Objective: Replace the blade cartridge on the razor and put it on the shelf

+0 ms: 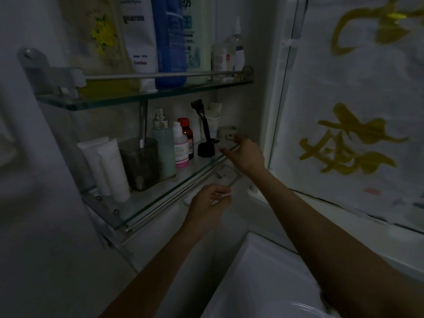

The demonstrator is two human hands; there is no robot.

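The black razor (205,125) stands upright in its round black base (206,149) on the lower glass shelf (160,198), cartridge end up. My right hand (246,154) reaches to the shelf's right end, just right of the razor base. Its thumb and fingers pinch a small clear plastic case (224,146), below a pale grey holder (226,131). My left hand (207,204) hangs below the shelf's front rail. Its fingers curl around a small pale piece (223,195); what that piece is stays unclear in the dim light.
The lower shelf also holds two white tubes (107,166), a dark tumbler (140,164), a spray bottle (163,145) and small bottles (182,145). The upper glass shelf (142,95) carries tall bottles. A white basin (263,278) lies below right, a papered window (355,111) on the right.
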